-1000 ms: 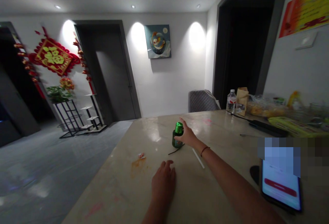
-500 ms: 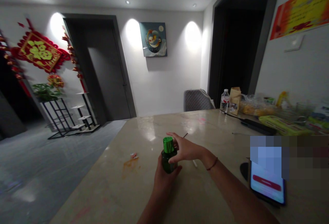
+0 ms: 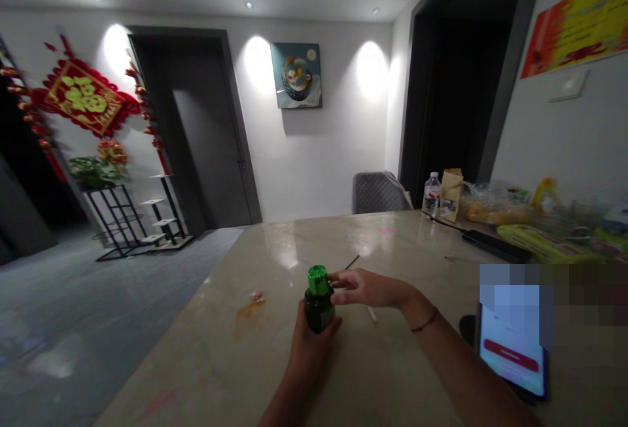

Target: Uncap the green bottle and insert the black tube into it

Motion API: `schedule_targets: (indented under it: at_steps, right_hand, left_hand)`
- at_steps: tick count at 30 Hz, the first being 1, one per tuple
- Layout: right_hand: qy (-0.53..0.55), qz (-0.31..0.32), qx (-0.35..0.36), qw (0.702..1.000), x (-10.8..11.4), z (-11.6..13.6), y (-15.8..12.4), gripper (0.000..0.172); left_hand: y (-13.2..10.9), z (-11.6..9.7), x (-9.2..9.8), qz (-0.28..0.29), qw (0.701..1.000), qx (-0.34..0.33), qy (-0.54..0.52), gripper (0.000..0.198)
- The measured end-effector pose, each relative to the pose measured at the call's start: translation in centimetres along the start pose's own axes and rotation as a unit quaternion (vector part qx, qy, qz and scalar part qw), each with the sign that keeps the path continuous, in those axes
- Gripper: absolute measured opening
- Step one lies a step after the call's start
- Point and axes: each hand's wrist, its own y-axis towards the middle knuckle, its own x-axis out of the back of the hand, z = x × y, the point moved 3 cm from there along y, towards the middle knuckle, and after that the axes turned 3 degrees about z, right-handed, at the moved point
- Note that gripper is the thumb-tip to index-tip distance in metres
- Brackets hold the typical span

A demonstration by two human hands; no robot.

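Observation:
My left hand (image 3: 310, 355) is wrapped around a dark green glass bottle (image 3: 318, 310) and holds it up above the marble counter (image 3: 275, 250). The bottle has a bright green ribbed cap (image 3: 318, 280). My right hand (image 3: 366, 288) reaches in from the right with its fingers extended, their tips at the cap's side or very close to it. I cannot tell whether they touch. Part of the bottle's lower half is hidden by my left fingers.
An orange stain (image 3: 249, 312) and a small wrapper scrap (image 3: 256, 296) lie left of my hands. A white stick (image 3: 371, 314) lies under my right wrist. A phone (image 3: 513, 358) sits at right. A water bottle (image 3: 432, 195), paper bag (image 3: 450, 195) and food packets line the far right.
The bottle stood on the counter a second ago and my left hand lay beside it. Now my left hand holds it up, and my right hand has moved from the cap's top to its side.

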Motion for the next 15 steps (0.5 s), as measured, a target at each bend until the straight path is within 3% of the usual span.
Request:
schedule_targets:
  at_steps: [3,5,10,13,15]
  right_hand:
    - [-0.042,-0.022,-0.002,0.999,1.2,0.5,-1.0,0.034]
    - [-0.046,-0.065,0.001,0.997,1.9,0.6,-1.4,0.04]
    - [0.064,-0.15,0.019,0.986,1.7,0.5,-0.9,0.04]
    - [0.106,-0.118,0.054,0.986,0.9,1.1,-0.5,0.04]
    - [0.072,-0.088,0.052,0.992,1.0,1.5,-0.9,0.044]
  left_hand:
    - [0.0,-0.1,0.0,-0.004,1.0,0.003,-0.002,0.059]
    - [-0.1,0.0,-0.1,-0.008,1.0,0.008,-0.005,0.062]
    - [-0.3,-0.2,-0.4,0.006,1.0,0.004,-0.019,0.062]
    - [-0.4,-0.4,-0.4,0.019,1.0,-0.001,-0.009,0.062]
    - [-0.6,-0.5,-0.4,0.032,0.999,-0.008,-0.001,0.061]
